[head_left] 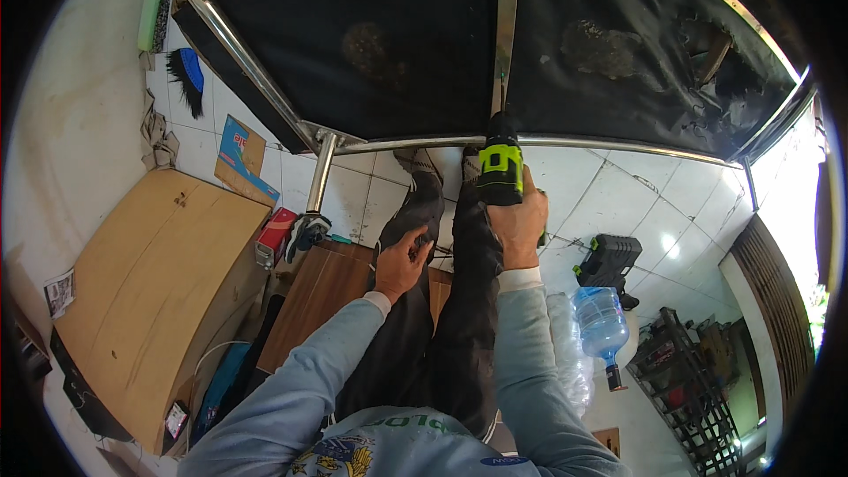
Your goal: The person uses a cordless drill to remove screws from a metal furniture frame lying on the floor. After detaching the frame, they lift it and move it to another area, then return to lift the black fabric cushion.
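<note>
Drill up against the metal frame!

Your right hand (519,223) is clenched around the green-and-black cordless drill (500,163), its nose pressed to the steel frame bar (506,9) where it meets the crossbar. Your left hand (402,263) rests on your dark trouser leg (415,212), fingers curled, holding nothing I can make out.
</note>
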The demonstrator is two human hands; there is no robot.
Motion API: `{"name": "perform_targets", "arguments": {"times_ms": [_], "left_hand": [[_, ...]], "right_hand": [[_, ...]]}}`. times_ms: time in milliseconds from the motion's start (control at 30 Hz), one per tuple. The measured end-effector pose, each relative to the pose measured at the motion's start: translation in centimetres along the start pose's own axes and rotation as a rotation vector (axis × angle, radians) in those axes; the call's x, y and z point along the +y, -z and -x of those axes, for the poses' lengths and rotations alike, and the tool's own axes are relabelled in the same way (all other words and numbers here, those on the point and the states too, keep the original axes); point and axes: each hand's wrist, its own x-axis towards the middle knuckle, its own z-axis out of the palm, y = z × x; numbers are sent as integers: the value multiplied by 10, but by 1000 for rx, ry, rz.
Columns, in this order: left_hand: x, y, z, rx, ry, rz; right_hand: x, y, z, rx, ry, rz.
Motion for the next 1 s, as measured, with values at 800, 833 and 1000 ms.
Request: {"name": "perform_targets", "arguments": {"times_ms": [800, 833, 1000], "left_hand": [[15, 6, -10, 72, 32, 190], [16, 6, -10, 52, 44, 213], [-5, -11, -19, 74, 58, 513]], "right_hand": [[-8, -4, -7, -68, -119, -303], [-6, -4, -7, -57, -133, -305], [0, -9, -10, 44, -128, -346]]}}
